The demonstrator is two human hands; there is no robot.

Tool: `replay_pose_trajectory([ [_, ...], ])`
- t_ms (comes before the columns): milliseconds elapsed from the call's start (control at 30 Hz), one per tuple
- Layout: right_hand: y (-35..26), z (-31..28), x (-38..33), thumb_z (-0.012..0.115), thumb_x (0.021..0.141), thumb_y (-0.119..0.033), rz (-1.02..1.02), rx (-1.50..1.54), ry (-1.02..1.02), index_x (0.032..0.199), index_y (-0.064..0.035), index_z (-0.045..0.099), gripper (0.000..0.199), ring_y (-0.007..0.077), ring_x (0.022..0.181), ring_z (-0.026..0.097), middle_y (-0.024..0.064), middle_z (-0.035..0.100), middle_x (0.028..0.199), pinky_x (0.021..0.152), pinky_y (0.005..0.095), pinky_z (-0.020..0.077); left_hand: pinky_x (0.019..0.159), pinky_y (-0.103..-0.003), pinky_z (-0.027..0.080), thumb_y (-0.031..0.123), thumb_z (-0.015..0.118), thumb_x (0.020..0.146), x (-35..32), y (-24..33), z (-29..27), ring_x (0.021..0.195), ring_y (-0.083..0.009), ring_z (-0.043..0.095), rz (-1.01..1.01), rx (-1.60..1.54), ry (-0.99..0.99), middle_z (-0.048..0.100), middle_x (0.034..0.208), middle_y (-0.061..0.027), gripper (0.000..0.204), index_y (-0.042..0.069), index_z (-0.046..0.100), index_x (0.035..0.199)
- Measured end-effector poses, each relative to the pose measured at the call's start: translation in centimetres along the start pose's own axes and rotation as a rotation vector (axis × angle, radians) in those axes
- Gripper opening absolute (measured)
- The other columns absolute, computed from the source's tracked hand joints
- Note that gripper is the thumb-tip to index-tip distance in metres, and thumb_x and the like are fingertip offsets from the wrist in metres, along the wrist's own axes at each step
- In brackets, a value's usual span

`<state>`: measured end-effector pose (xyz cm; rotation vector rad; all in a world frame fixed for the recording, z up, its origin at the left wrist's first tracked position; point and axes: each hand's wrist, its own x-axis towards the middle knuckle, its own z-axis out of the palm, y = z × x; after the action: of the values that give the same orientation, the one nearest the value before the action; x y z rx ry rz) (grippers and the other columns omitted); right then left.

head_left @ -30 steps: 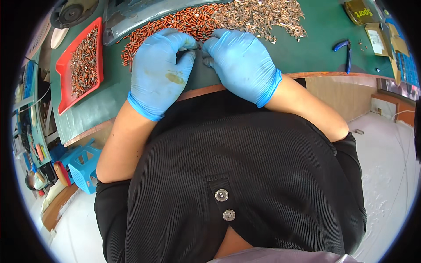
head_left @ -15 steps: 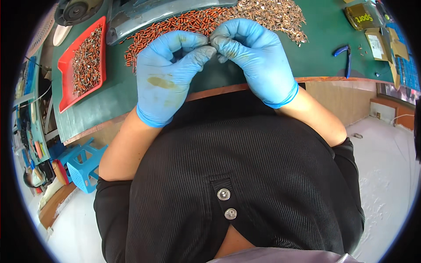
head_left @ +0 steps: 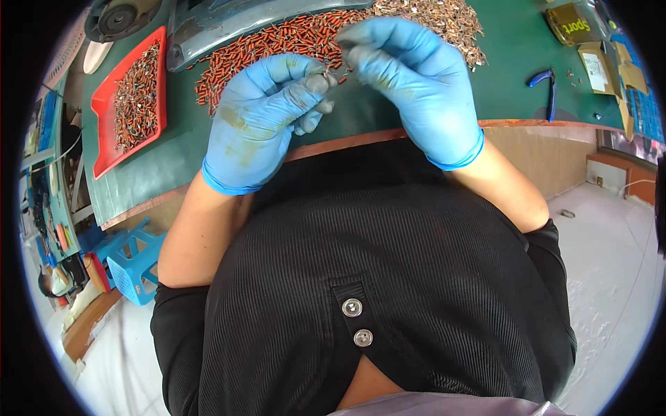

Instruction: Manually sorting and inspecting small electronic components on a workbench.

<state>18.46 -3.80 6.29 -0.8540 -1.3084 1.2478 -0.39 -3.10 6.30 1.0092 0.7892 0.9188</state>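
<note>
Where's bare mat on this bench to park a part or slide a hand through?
Free: green mat between the red tray and the left hand; also the stretch between the right hand and the blue-handled pliers. Crowded: the far edge, where orange pieces and metal pieces lie in heaps, and the right corner with small packets.

Two gloved hands (head_left: pixel 333 111), one red tray (head_left: pixel 104 132), one blue pliers (head_left: pixel 544 83), two shirt buttons (head_left: pixel 357 322)

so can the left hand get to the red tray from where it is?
Probably yes. The red tray lies open on the green mat to the left hand's outer side, nothing between, though its fingertips are pinching a small part.
</note>
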Motion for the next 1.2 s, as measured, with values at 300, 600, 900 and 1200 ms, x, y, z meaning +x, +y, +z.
replay_pose_trajectory([
  [300,0.8,0.0,-0.1,0.060,0.089,0.000,0.022,0.040,-0.139,0.104,0.0013,0.063,0.015,0.0110,0.088,0.060,0.0035,0.063,0.093,0.082,0.0236,0.0483,0.058,-0.018,0.043,0.014,0.066,0.087,-0.1,0.2,0.0,0.063,-0.0058,0.054,-0.054,0.160,-0.021,0.064,0.076,-0.0033,0.017,0.001,0.064,0.099],
  [600,1.0,0.0,0.1,0.070,0.080,-0.007,-0.016,-0.319,0.036,0.096,-0.0010,0.068,0.017,0.0118,0.066,0.061,0.0079,0.067,0.078,0.064,0.0250,0.0519,0.062,-0.018,0.046,0.004,0.069,0.082,0.0,0.9,1.3,0.068,-0.0053,0.056,0.234,0.495,0.168,0.063,0.078,-0.0007,0.015,0.000,0.066,0.096],
  [900,-0.9,0.0,0.4,0.064,0.082,-0.005,0.266,-0.093,-0.019,0.093,0.0006,0.064,0.012,0.0153,0.066,0.059,0.0103,0.063,0.073,0.065,0.0278,0.0492,0.066,-0.020,0.046,0.002,0.064,0.087,0.2,1.4,1.1,0.070,-0.0076,0.056,0.229,0.603,0.076,0.063,0.084,-0.0029,0.016,-0.002,0.063,0.102],
  [1200,0.0,-1.7,2.1,0.062,0.083,-0.003,0.096,-0.555,0.024,0.089,0.0016,0.062,0.008,0.0127,0.068,0.057,0.0087,0.063,0.075,0.066,0.0267,0.0486,0.065,-0.024,0.046,0.009,0.070,0.080,2.9,1.5,-0.7,0.068,-0.0107,0.057,0.382,1.264,-0.106,0.063,0.077,-0.0053,0.017,-0.001,0.065,0.094],
])
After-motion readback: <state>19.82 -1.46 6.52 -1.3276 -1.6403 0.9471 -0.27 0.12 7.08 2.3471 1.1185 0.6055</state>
